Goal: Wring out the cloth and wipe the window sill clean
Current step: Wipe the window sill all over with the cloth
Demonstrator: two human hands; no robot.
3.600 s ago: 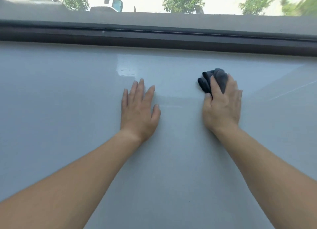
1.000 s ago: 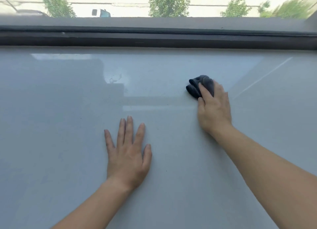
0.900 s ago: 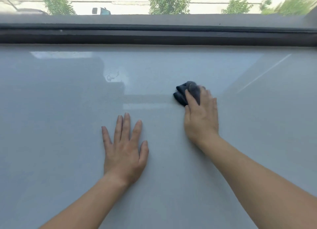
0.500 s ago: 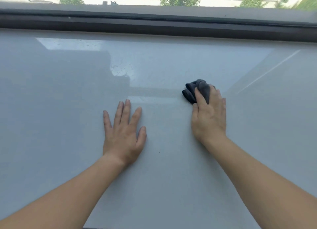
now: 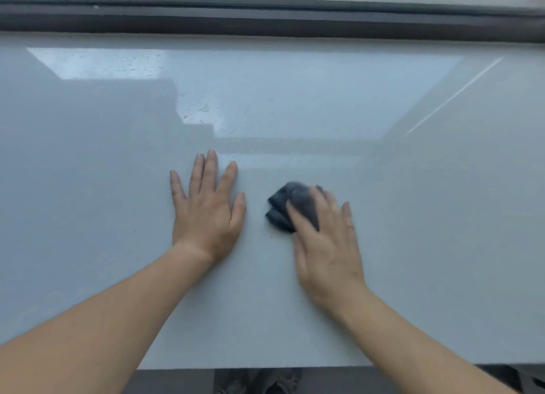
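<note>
Window sill (image 5: 413, 246): pale grey, glossy, fills most of the view; dark window frame (image 5: 265, 22) runs along its far edge. One sill, one frame

Left hand (image 5: 206, 213): flat on the sill, palm down, fingers straight and spread, holds nothing, looks like a brace

Right hand (image 5: 327, 246): motion-blurred, fingers laid over the cloth and pressing it onto the sill; blur hides whether they curl round it, cannot tell. Two hands, both bare

Cloth (image 5: 280, 213): one, dark grey, bunched into a wad, on the sill mid-depth, just right of the left hand, sticking out from under the right fingers

Water specks (image 5: 203, 109): scattered patch in the bright reflection further back, too many to count

Progress, my read: wringing looks done, wiping is mid-way. The specks suggest the back strip needs another pass; side stretches left to do
</note>
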